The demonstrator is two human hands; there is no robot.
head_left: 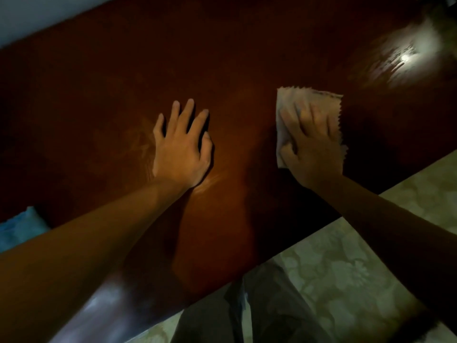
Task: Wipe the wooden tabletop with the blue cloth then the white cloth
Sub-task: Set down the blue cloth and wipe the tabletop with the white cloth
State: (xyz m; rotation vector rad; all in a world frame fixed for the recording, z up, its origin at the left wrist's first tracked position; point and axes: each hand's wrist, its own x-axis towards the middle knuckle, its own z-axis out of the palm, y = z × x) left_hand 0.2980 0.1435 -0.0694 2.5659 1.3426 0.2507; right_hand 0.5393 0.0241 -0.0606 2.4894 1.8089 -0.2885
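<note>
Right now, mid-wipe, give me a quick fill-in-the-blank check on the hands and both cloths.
1. The right hand presses the ____ cloth onto the wooden tabletop.
2. The left hand lies flat on the tabletop and holds ____.
3. The blue cloth lies at the table's near ____ edge, beside the left forearm.

Missing words: white; nothing; left
</note>
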